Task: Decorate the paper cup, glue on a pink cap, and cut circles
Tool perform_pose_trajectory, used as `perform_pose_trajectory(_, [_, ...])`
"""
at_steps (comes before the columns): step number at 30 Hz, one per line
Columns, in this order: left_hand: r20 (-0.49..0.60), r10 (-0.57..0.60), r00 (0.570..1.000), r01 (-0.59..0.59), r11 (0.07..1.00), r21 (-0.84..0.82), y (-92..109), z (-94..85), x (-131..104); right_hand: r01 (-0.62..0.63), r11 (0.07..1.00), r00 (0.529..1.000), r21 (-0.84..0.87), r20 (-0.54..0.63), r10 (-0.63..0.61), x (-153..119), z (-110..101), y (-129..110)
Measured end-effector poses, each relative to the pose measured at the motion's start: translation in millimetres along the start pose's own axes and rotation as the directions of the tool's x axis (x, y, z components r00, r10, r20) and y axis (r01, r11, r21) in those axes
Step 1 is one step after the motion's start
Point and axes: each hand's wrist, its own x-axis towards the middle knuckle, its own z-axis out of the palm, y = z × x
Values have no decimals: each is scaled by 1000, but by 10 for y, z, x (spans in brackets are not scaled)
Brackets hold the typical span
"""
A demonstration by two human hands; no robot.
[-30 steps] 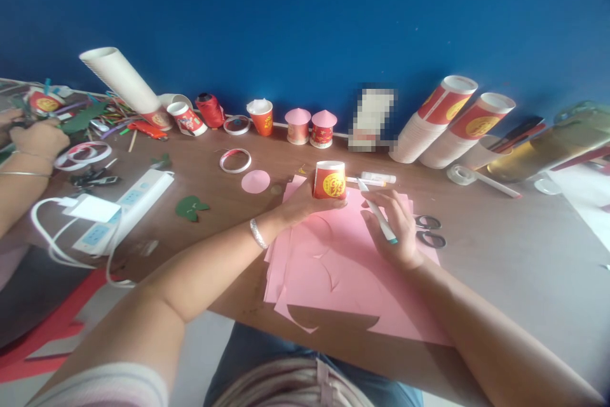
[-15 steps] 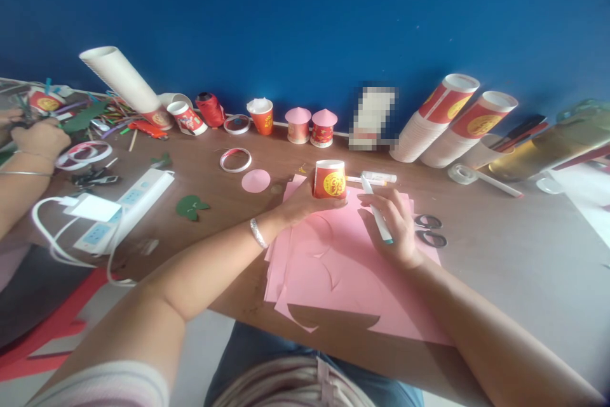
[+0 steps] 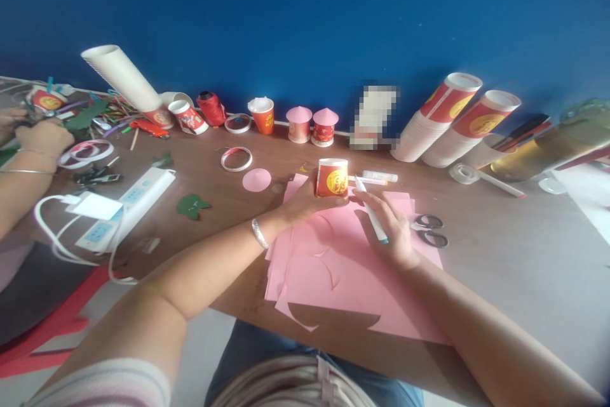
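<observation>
My left hand point(image 3: 307, 200) is wrapped round a short red paper cup point(image 3: 332, 180) with a yellow emblem and a white rim, held over a stack of pink paper point(image 3: 328, 267). In my right hand point(image 3: 393, 229) is a white marker point(image 3: 372, 213) with a teal end, its other end pointing toward the cup's right side; whether it touches cannot be seen clearly. Beyond the hands lie an orange-and-white pen point(image 3: 369, 180) and a white marker point(image 3: 380, 176). Scissors point(image 3: 430, 229) rest right of my right hand, partly on the paper.
Two pink-roofed cups point(image 3: 325, 127) stand by the wall. Stacked paper cups point(image 3: 436, 118) lean at the right, near a tape roll point(image 3: 463, 173). A pink disc point(image 3: 257, 180), a green cutout point(image 3: 193, 206) and a power strip point(image 3: 126, 210) lie left. Another person's hand point(image 3: 45, 139) works at far left.
The marker in my right hand has moved left, closer to the cup. The cup has turned slightly, shifting its emblem to the right.
</observation>
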Motion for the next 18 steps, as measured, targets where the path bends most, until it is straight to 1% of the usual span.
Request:
perform_pose_trajectory(2, [-9,8,1000,-8,1000,19,-8,-8,1,-21,1000,1000,14,-12,21,-11,5,-7])
perform_pose_trajectory(4, [-1,-9,1000,9,999,32,-14,-25,-1,-41,999,999,23,-19,42,-22,8,-10])
perform_pose_trajectory(8, [78,-60,995,58,998,27,-34,-67,-3,-53,998,999,23,-11,53,-18,6,-5])
perform_pose_trajectory(11, [105,-42,994,37,998,45,-39,-73,-1,-43,999,999,16,-18,44,12,-11,-7])
perform_pose_trajectory(14, [67,-18,998,10,993,120,-20,-52,-3,-11,999,999,-32,-35,10,37,-45,-16])
perform_pose_trajectory(18, [-30,10,1000,-3,976,217,-16,-23,-17,63,993,994,-97,-81,-71,40,-86,-25])
